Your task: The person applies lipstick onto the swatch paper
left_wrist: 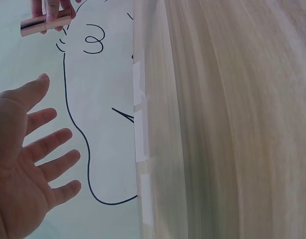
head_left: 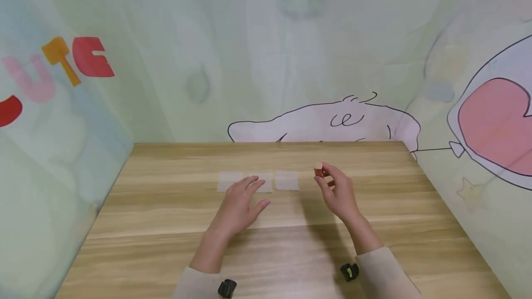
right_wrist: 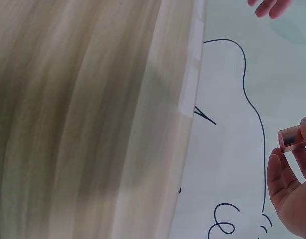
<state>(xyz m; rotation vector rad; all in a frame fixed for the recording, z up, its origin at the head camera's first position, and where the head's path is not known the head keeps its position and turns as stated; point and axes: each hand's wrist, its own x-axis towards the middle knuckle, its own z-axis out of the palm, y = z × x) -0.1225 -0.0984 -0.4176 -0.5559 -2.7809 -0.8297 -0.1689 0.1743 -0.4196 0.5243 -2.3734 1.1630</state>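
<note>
My right hand [head_left: 341, 194] pinches a shiny rose-gold lipstick tube [head_left: 318, 169] between thumb and fingers, raised above the table to the right of the white squares. The left wrist view shows the lipstick tube [left_wrist: 34, 26] lengthwise, with a seam around it. In the right wrist view one round end of the lipstick tube [right_wrist: 283, 141] faces the camera. My left hand [head_left: 238, 204] holds nothing, its fingers spread and thumb apart, over the left and middle squares. It partly covers the left square [head_left: 228, 180] and the middle square [head_left: 264, 183]; the right square [head_left: 287, 181] shows whole.
The squares lie in a row on the wood-grain table [head_left: 282, 253], towards its far edge. Printed cloth walls [head_left: 166, 82] stand behind the table and on both sides. A black wrist device [head_left: 226, 288] sits by the left sleeve, another black device [head_left: 349, 272] by the right.
</note>
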